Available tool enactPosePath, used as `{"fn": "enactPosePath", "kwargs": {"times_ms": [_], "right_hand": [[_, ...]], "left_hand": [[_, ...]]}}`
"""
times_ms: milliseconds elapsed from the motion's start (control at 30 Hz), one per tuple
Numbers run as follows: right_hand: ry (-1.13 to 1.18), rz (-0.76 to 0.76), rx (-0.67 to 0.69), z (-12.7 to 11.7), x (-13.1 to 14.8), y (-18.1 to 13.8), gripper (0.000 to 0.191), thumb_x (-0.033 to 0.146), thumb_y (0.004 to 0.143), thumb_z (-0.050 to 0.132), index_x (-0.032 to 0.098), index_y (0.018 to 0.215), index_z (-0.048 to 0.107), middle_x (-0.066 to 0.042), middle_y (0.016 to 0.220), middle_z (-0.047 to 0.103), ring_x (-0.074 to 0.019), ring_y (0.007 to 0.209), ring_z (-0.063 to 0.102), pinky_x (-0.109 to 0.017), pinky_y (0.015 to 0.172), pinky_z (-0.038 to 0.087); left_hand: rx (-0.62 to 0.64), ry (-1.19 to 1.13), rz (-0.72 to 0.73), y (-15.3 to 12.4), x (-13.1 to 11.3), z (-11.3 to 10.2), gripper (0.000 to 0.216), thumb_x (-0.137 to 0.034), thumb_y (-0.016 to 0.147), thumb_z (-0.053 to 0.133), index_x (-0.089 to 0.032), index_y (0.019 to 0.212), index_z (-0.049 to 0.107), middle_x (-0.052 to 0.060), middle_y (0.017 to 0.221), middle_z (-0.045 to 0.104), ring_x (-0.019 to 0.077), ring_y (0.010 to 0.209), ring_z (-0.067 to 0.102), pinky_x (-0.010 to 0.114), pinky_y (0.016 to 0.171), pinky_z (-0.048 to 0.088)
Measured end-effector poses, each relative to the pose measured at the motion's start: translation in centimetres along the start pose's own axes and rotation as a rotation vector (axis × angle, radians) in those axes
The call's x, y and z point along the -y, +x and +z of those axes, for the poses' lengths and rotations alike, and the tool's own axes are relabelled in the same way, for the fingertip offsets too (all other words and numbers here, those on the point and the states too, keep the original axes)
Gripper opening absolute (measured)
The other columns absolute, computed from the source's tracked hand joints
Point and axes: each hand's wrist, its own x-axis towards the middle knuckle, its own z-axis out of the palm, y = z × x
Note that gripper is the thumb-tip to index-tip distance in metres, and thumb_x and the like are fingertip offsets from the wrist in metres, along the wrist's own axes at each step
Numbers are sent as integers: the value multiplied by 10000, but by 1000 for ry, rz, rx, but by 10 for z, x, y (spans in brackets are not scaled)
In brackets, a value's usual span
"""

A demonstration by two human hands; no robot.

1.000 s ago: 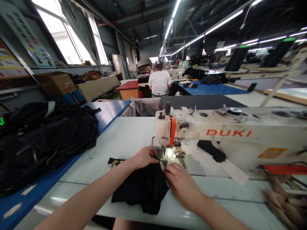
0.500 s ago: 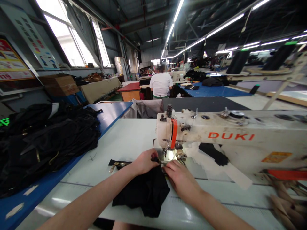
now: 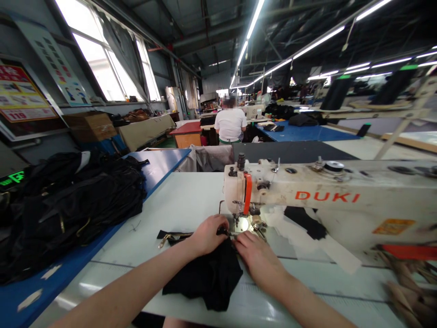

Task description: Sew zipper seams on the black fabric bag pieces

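The left hand (image 3: pixel 209 234) pinches the black cloth (image 3: pixel 206 278) near the sewing machine (image 3: pixel 273 180). The right hand (image 3: pixel 259 256) is at the cloth's edge; I can't tell if it grips.

The pale table (image 3: pixel 191 196) carries black cloth (image 3: pixel 206 278) at six o'clock, white sheets (image 3: pixel 341 256) at four, a sewing machine (image 3: pixel 327 182) at three.

Garment sewing workshop, factory-type hall. Sewing machine (image 3: pixel 327 196) near right, heap of black cloth (image 3: pixel 75 205) on blue table (image 3: pixel 64 273) near left, thread cones (image 3: pixel 337 93) far right. Another sewing machine (image 3: pixel 254 110) stands further off, under strip lights (image 3: pixel 256 18).
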Motion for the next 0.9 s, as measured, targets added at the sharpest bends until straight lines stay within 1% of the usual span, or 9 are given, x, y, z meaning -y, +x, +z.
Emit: {"fn": "enactPosePath", "kwargs": {"times_ms": [100,200,267,300,367,467,533,667,900], "right_hand": [[-9,-2,0,-1,1,0,206,57,839,498,153,964,630,-71,917,584,-215,907,498,-345,800,440],[-23,-3,10,-2,2,0,200,45,834,492,149,931,632,-69,910,582,-217,891,495,-348,791,438],[-29,-10,10,-2,2,0,215,42,832,491,148,956,631,-70,917,582,-221,901,492,-357,810,433],[-28,-13,8,-1,2,0,227,42,832,492,150,979,628,-70,923,582,-222,910,490,-361,824,428],[-22,-19,1,-1,1,0,249,44,832,494,155,1017,619,-69,939,584,-222,927,488,-362,847,420],[-14,-20,2,-1,-1,0,271,38,831,485,162,1034,615,-67,957,588,-220,947,487,-358,863,413],[-6,-25,11,-2,-3,0,280,35,830,477,169,1033,616,-64,954,590,-218,948,490,-353,860,414],[25,-31,25,-2,-5,0,273,47,832,479,177,1026,620,-60,942,587,-212,932,494,-342,838,420],[75,-16,27,-1,-7,0,276,57,832,485,181,1035,626,-62,932,587,-217,931,492,-342,847,419]], "left_hand": [[-24,244,242,-5,-3,-3,155,-129,806,578,-224,913,637,37,1019,598,209,979,503,340,872,365],[70,472,475,-9,-5,-6,155,-199,907,494,-224,935,644,47,949,618,203,947,509,353,863,358],[148,559,567,-13,-6,-9,198,-216,936,440,-193,972,633,60,895,627,200,903,527,339,834,385],[171,576,579,-15,-6,-10,212,-210,941,424,-180,999,626,65,897,630,199,893,535,333,826,400],[192,552,547,-21,-6,-12,221,-191,936,428,-170,1062,609,72,953,635,200,916,547,326,843,420],[180,425,450,-32,-7,-13,276,-157,905,466,-197,1159,567,56,1074,623,204,1005,540,334,924,414],[161,342,402,-38,-7,-13,334,-132,890,457,-212,1203,542,44,1125,609,205,1050,524,345,964,402],[126,250,363,-43,-7,-11,364,-110,886,401,-190,1210,544,57,1150,594,204,1076,505,342,984,401],[151,263,348,-42,-8,-11,371,-115,875,414,-203,1214,537,58,1146,584,215,1062,505,358,971,409]]}}
